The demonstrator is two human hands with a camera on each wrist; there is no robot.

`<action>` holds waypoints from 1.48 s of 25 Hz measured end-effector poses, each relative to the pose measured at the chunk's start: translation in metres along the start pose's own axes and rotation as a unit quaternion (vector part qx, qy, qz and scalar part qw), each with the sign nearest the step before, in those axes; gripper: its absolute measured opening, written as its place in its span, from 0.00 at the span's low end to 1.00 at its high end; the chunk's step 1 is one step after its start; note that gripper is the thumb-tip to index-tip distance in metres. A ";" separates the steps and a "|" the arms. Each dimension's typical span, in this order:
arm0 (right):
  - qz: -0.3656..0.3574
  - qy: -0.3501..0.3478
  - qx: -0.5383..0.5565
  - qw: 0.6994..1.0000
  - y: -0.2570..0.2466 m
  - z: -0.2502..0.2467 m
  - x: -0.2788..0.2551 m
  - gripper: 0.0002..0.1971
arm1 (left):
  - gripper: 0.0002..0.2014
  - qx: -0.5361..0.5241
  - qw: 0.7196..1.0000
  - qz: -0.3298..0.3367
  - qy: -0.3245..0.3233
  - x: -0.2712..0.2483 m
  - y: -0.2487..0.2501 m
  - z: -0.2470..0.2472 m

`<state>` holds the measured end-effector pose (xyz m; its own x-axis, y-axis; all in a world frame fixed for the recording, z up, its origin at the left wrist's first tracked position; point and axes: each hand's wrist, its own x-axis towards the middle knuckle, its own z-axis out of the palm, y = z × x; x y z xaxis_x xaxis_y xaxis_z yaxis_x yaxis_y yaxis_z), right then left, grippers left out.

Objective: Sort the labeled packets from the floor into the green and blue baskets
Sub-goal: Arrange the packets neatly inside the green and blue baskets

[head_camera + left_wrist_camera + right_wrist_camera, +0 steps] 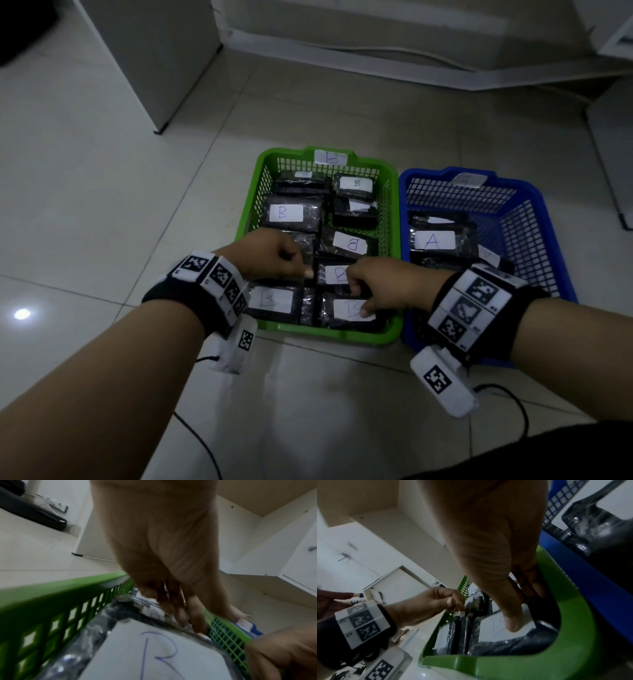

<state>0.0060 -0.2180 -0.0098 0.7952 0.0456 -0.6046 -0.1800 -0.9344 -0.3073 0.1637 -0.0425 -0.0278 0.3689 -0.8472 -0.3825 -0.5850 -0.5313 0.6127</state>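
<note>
Both hands are inside the green basket (329,334), which holds several black packets with white "B" labels. My right hand (359,298) grips the front-right B packet (346,308): its fingers curl over the far edge and the thumb presses the label. The right wrist view shows the same hold by my right hand (522,608) on that packet (491,635). My left hand (301,270) is curled, and its fingertips pinch the dark edge of a packet beside the middle B packet (334,274). The blue basket (555,233) on the right holds packets, one labeled "A" (433,241).
The baskets stand side by side on pale floor tiles. White furniture stands behind and at the left (154,61) and right (613,144). Black cables (513,407) trail over the floor near me. I see no packets lying on the floor.
</note>
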 end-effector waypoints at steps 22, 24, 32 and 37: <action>0.142 0.336 0.144 0.920 0.045 -0.014 -0.002 0.10 | 0.22 0.030 0.934 -0.192 0.299 0.016 0.009 -0.017; 0.175 0.389 0.158 0.891 0.058 -0.015 -0.018 0.09 | 0.15 0.024 0.952 -0.120 0.281 0.032 0.035 -0.011; 0.281 0.268 0.131 0.912 0.127 0.010 -0.116 0.19 | 0.12 0.122 0.980 0.091 0.125 0.083 0.127 0.066; 0.248 0.253 0.206 0.912 0.150 0.022 -0.125 0.19 | 0.14 0.127 0.970 0.097 0.181 0.105 0.150 0.086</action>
<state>-0.1328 -0.3561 0.0034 0.7028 -0.6133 -0.3604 -0.7103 -0.5782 -0.4014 0.0528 -0.2117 -0.0357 0.4361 -0.8997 0.0187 -0.8112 -0.3840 0.4409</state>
